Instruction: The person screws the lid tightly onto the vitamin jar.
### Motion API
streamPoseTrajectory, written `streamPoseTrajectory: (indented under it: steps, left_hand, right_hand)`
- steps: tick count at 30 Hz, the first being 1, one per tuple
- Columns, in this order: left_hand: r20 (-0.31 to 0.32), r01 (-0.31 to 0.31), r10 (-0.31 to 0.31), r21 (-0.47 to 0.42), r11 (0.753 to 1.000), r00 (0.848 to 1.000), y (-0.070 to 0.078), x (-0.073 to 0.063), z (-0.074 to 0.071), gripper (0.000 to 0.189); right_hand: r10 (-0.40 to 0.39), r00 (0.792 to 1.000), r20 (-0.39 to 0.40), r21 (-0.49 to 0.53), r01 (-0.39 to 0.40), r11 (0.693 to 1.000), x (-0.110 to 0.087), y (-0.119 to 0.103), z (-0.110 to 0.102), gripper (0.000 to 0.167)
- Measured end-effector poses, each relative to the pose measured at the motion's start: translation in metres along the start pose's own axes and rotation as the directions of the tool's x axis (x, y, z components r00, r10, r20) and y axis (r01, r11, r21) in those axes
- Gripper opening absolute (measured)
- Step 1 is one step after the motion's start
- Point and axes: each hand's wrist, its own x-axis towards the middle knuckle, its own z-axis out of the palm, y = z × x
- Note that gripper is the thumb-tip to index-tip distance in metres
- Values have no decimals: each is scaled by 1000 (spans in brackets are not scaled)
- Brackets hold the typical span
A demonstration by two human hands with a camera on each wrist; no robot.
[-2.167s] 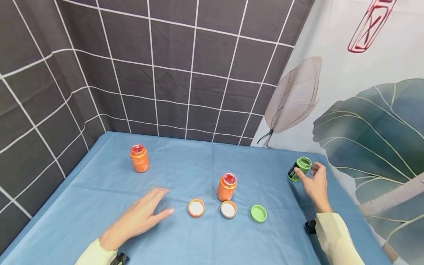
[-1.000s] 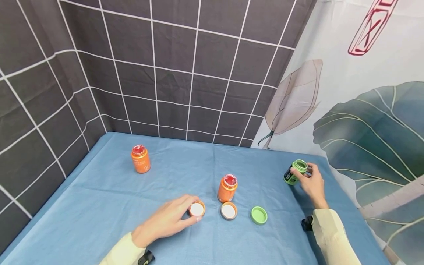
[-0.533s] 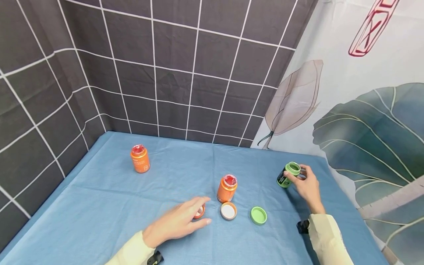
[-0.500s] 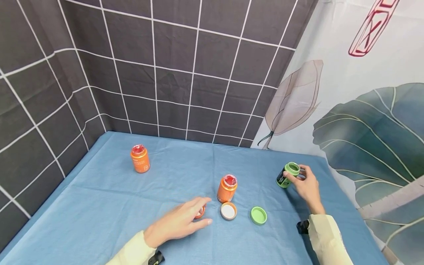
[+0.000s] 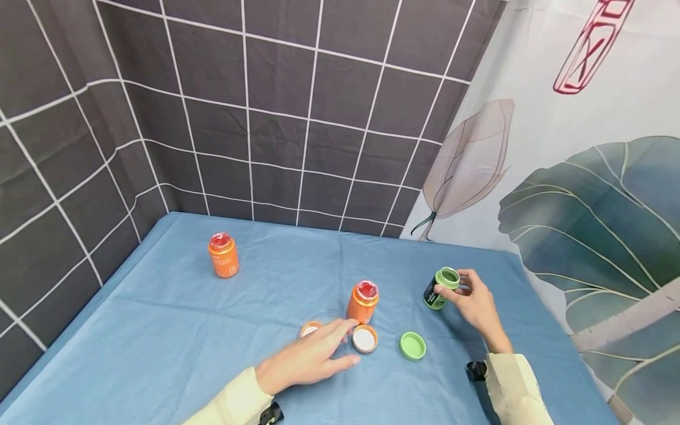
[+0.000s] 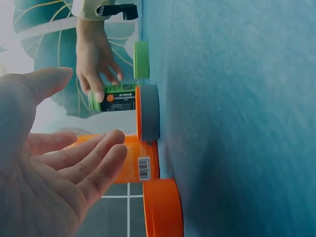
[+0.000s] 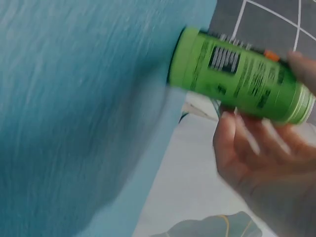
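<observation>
My right hand (image 5: 474,302) grips an uncapped green jar (image 5: 442,289) with a black label, low over the cloth; the right wrist view shows that jar (image 7: 237,79) between thumb and fingers. My left hand (image 5: 313,358) hovers with fingers extended near a lid with an orange rim and white inside (image 5: 364,340). It partly covers a second such lid (image 5: 310,328). Behind the fingertips stands an uncapped orange jar (image 5: 363,302), red inside. To the right lies a green lid (image 5: 412,346), inner side up. In the left wrist view the left palm (image 6: 54,182) holds nothing.
Another uncapped orange jar (image 5: 224,256) stands at the back left. A blue cloth (image 5: 159,330) covers the table. Dark grid-patterned fabric (image 5: 276,106) hangs behind and at the left, and a leaf-printed white curtain (image 5: 542,118) hangs at the right.
My left hand has moved right, past the first orange-rimmed lid to the second. My right hand has carried the green jar left and nearer. Lids and orange jars stay in place.
</observation>
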Motion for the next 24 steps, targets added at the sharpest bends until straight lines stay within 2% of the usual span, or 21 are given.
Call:
streamPoseTrajectory:
  steps: [5,13,21,24]
  left_hand:
    - [-35,-38,40,43,998,999,1,4,5,50]
    - [-9,-15,15,57,998,1000,1,8,10,55]
    - [11,-39,38,90,995,999,4,15,10,55]
    - [19,-66,64,116,991,998,7,18,12,51]
  right_hand:
    - [-83,995,50,-4,83,997,-4,-10,2,60]
    - [-123,987,104,6,123,992,-7,-14,5,53]
    - [-208,964,167,102,193,976,-9,-21,6,45]
    - [-224,954,198,130,201,971,-9,-21,7,44]
